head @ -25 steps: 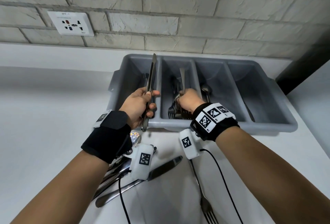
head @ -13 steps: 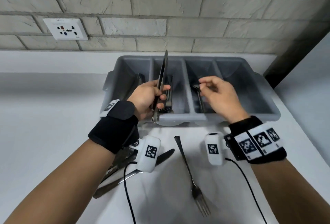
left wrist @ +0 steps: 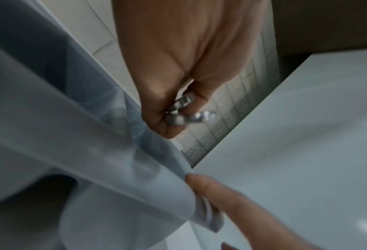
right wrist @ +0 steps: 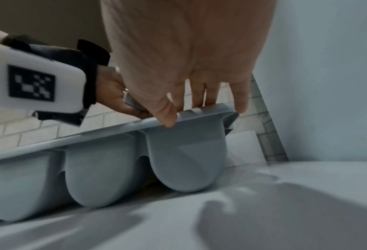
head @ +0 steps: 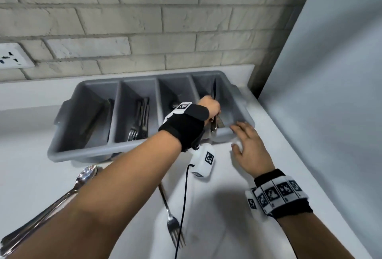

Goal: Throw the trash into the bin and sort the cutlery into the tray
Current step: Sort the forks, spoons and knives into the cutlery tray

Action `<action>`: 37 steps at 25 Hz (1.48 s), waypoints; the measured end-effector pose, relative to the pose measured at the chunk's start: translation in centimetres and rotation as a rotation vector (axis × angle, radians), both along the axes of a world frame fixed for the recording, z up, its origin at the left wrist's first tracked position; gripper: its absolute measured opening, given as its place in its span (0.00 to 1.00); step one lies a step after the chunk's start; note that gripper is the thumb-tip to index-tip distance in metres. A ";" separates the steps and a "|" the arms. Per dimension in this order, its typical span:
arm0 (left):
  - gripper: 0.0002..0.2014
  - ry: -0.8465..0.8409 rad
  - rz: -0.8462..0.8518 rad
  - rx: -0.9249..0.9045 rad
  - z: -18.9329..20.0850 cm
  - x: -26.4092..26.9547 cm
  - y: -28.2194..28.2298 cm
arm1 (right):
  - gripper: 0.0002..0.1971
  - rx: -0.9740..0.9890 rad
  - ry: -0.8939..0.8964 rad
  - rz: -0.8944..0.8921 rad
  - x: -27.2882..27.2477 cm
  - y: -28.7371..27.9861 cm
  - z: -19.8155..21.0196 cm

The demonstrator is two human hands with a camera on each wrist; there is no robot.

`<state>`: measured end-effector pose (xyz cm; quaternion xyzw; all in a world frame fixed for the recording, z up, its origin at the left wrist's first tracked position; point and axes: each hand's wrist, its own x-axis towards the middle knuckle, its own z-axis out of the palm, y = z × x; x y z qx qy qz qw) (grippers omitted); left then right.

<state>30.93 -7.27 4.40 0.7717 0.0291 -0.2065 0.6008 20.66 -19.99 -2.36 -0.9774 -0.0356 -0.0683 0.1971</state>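
The grey four-compartment cutlery tray stands against the brick wall. My left hand reaches across over its rightmost compartment and grips a table knife, blade pointing away from me. The left wrist view shows the metal handle inside curled fingers. With fingers straight, my right hand touches the tray's front right corner, and its thumb rests on the rim. A fork and a spoon lie on the white counter in front of the tray.
Forks lie in the second compartment, a spoon in the third and a dark piece in the first. More cutlery lies at the counter's lower left. A pale panel rises close on the right.
My left hand has carried the knife from over the left compartments to the rightmost one. My right hand left the third compartment and now touches the tray's front right corner.
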 end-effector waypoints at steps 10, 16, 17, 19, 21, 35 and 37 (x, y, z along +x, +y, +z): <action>0.19 -0.215 -0.020 0.211 -0.9 -2.2 1.5 | 0.30 -0.003 0.085 0.000 -2.1 0.7 0.5; 0.12 -0.175 0.030 0.434 -1.1 -10.3 14.0 | 0.16 0.066 0.439 0.149 -5.9 8.2 1.2; 0.11 -0.163 0.000 0.574 -1.2 -11.8 15.8 | 0.15 0.029 0.535 0.188 -6.5 9.5 1.1; 0.13 -0.094 -0.103 0.843 -2.0 -14.6 18.2 | 0.16 -0.072 0.669 0.235 -7.5 11.8 0.9; 0.15 -0.034 -0.255 1.109 -3.5 -16.6 19.9 | 0.18 -0.148 0.733 0.243 -8.1 13.9 0.6; 0.14 -0.082 -0.204 1.147 -9.1 -20.2 22.8 | 0.10 -0.208 0.603 0.172 -9.1 16.9 -1.0; 0.15 -0.168 -0.102 0.975 -8.1 -20.7 23.7 | 0.09 -0.076 0.519 0.138 -8.9 16.6 -1.2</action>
